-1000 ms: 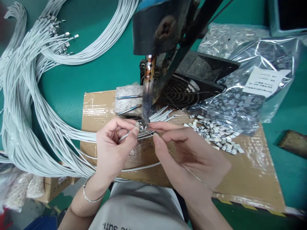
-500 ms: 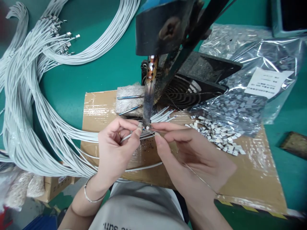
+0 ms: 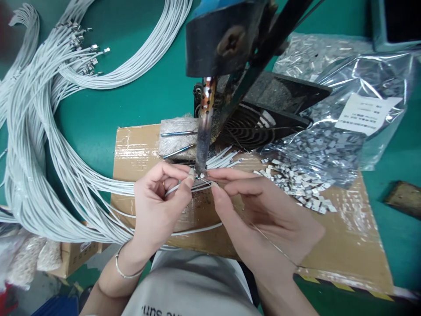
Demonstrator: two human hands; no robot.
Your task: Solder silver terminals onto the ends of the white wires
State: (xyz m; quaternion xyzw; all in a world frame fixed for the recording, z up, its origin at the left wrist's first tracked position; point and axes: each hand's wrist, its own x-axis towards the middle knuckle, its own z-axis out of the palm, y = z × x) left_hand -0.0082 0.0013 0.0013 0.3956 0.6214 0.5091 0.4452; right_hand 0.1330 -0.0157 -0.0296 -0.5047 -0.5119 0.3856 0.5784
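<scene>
A soldering iron [image 3: 204, 136] in a stand points down between my hands, its tip beside my fingertips. My left hand [image 3: 164, 197] is closed, with thumb and index finger pinching the end of a white cable [image 3: 173, 189] under the tip. My right hand [image 3: 263, 215] is closed too, its fingers around a thin strand of solder wire [image 3: 272, 243] that runs from the fingertips across the palm to the wrist. A tiny pale piece at the tip, between my hands, is too small to make out fully.
White cables [image 3: 66, 193] lie bundled at left. Small metal pieces [image 3: 304, 186] are piled right of the iron, beside a plastic bag [image 3: 378, 109] of them. Behind stands a black fan [image 3: 253, 125]; a wrapped block [image 3: 177, 138] sits on the cardboard [image 3: 348, 245].
Hardly anything differs. Both hands keep their grip at the iron's tip, with only a very slight shift of the right hand's thumb.
</scene>
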